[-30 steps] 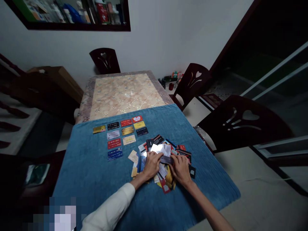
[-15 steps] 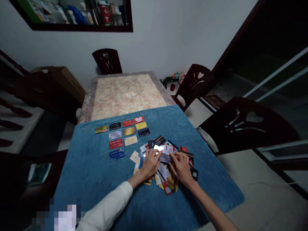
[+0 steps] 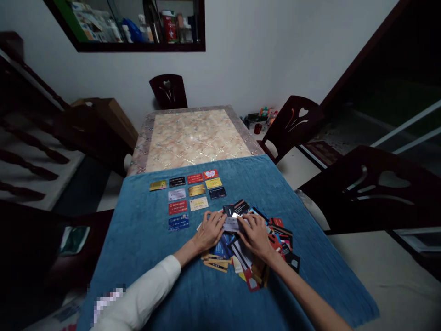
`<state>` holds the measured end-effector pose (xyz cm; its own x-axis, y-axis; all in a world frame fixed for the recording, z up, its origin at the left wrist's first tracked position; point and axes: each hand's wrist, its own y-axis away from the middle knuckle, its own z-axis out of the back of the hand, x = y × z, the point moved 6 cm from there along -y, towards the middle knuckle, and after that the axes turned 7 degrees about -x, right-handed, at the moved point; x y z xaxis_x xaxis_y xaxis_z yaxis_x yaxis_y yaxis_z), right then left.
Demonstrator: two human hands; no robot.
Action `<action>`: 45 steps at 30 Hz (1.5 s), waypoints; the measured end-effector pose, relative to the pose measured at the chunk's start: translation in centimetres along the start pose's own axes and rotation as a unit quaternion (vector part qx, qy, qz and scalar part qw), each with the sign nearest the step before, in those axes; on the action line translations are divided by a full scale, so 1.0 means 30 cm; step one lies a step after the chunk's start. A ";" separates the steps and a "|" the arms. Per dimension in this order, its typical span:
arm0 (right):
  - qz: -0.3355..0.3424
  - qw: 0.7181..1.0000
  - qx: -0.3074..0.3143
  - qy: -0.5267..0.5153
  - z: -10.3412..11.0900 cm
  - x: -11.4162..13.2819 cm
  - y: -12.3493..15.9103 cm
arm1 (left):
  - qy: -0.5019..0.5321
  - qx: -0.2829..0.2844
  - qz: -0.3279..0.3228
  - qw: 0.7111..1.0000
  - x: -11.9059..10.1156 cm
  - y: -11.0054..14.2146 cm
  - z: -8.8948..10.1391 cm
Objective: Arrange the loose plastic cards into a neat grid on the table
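My left hand [image 3: 209,231] and my right hand [image 3: 257,235] pinch a silver-grey card [image 3: 231,224] from its two ends. They hold it just over a loose pile of cards [image 3: 241,253], where red, black, gold, blue and white ones overlap at many angles. Left of the pile lie separate cards in short columns: a gold card [image 3: 158,185], a black card [image 3: 177,181], a red card [image 3: 195,178], a red card with a white heart [image 3: 210,174], and several more. Lowest in its column is a blue card [image 3: 178,222]. My fingers cover part of the pile.
A blue cloth [image 3: 144,257] covers the near part of the table, with a patterned tablecloth [image 3: 193,133] beyond it. Dark wooden chairs [image 3: 292,122] stand around. A cardboard box [image 3: 117,122] is at the left, and a wall shelf with bottles [image 3: 170,27] is above.
The view has shifted, so everything sits further right. My hands have drawn up around the silver-grey card, and blue and gold cards show more at the pile's left. The laid-out cards are unchanged.
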<state>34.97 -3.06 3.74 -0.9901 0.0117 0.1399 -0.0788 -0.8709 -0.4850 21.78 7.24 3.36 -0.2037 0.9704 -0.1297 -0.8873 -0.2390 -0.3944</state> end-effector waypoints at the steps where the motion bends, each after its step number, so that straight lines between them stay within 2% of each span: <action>1: 0.005 1.000 0.003 -0.003 -0.011 0.006 -0.015 | -0.003 0.005 0.004 1.000 0.016 0.006 0.008; 14: 0.045 0.997 0.057 -0.039 -0.170 0.127 -0.252 | -0.040 0.045 0.095 0.994 0.250 0.095 0.100; 24: 0.065 0.989 0.121 -0.054 -0.300 0.241 -0.438 | -0.051 0.055 0.172 0.982 0.454 0.173 0.124; 34: 0.070 0.980 0.181 -0.046 -0.392 0.325 -0.604 | -0.088 0.102 0.236 0.962 0.610 0.184 0.168; 45: 0.066 0.967 0.243 -0.029 -0.495 0.379 -0.725 | -0.107 0.168 0.283 0.938 0.757 0.188 0.147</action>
<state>23.71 23.32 3.05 -0.9787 -0.1307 0.1585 0.1256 -0.9912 -0.0418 10.32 28.07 2.19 -0.7273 0.6855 -0.0324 -0.6858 -0.7277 -0.0029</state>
